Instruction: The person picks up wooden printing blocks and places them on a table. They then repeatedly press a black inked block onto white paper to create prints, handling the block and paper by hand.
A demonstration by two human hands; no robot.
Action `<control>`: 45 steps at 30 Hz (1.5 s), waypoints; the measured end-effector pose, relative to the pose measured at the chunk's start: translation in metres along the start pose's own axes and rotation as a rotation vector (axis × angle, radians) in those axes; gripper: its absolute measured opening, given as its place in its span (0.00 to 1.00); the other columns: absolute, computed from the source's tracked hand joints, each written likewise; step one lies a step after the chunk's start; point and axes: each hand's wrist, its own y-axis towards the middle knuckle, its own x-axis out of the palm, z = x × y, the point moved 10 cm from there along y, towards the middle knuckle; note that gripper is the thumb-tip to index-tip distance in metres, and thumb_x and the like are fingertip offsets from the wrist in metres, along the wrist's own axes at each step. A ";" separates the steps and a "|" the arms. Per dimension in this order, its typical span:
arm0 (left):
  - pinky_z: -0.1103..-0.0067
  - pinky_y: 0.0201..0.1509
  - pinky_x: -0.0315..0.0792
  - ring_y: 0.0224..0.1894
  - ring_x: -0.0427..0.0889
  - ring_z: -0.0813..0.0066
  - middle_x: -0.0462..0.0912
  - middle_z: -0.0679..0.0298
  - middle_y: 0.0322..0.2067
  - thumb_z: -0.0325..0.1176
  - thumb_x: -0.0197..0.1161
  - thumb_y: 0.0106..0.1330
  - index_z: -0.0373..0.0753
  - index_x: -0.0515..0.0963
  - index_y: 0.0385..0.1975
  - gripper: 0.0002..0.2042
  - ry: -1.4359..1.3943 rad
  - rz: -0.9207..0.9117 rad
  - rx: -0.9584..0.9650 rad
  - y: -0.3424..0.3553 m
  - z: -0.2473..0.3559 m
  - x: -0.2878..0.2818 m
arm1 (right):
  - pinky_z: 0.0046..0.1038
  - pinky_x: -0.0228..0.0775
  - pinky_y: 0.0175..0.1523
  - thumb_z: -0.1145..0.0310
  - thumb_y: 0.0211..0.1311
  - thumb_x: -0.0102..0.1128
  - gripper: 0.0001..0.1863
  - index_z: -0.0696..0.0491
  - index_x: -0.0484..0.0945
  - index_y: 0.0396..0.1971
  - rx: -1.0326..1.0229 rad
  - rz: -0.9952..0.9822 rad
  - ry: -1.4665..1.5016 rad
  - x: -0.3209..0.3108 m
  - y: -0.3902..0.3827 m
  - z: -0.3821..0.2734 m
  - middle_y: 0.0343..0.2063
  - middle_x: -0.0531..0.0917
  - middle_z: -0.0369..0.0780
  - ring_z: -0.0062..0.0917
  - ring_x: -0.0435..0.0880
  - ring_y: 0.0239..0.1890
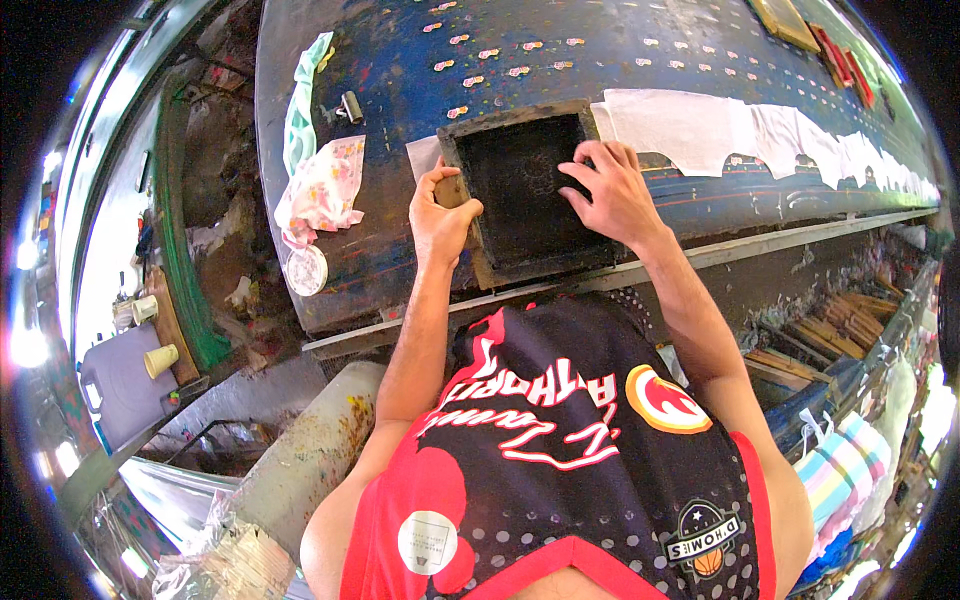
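Note:
A dark square screen frame (516,258) with black mesh and a faint round design lies on the blue, stained work table (370,60). My left hand (442,215) is closed on the frame's left side, thumb at its edge. My right hand (610,195) is over the right part of the mesh, fingers apart and bent, their tips at its surface. White cut fabric pieces (675,130) run in a row to the right of the frame. To its left lie a floral cloth (328,185), a mint cloth (305,100), a small metal tool (350,105) and a round white container (306,271).
Rows of small prints (485,55) dot the table's far part. A long rail (750,242) follows its near edge. Wooden frames (840,330) fill a bin below right. A thick pipe (310,450) is at lower left, near a grey surface (120,380) with a yellow cup (160,360).

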 end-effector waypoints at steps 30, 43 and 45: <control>0.60 0.60 0.69 0.52 0.79 0.60 0.82 0.61 0.42 0.37 0.76 0.64 0.46 0.91 0.42 0.09 1.020 -0.119 0.528 0.039 0.113 0.039 | 0.46 0.60 0.72 0.58 0.50 0.80 0.27 0.45 0.87 0.54 -0.031 -0.226 -0.127 0.019 0.044 0.035 0.47 0.79 0.38 0.35 0.76 0.58; 0.71 0.42 0.77 0.35 0.83 0.67 0.84 0.62 0.31 0.29 0.75 0.65 0.39 0.89 0.37 0.04 0.532 0.200 0.561 -0.018 0.097 -0.005 | 0.51 0.57 0.77 0.58 0.49 0.81 0.24 0.48 0.87 0.47 -0.201 -0.375 -0.181 0.065 0.048 0.008 0.43 0.87 0.37 0.34 0.81 0.56; 0.73 0.41 0.77 0.34 0.84 0.68 0.85 0.62 0.31 0.29 0.75 0.66 0.38 0.89 0.37 0.04 0.494 0.207 0.542 -0.018 0.093 -0.012 | 0.51 0.57 0.77 0.57 0.50 0.80 0.23 0.48 0.87 0.46 -0.203 -0.380 -0.176 0.065 0.048 0.010 0.43 0.87 0.38 0.34 0.82 0.56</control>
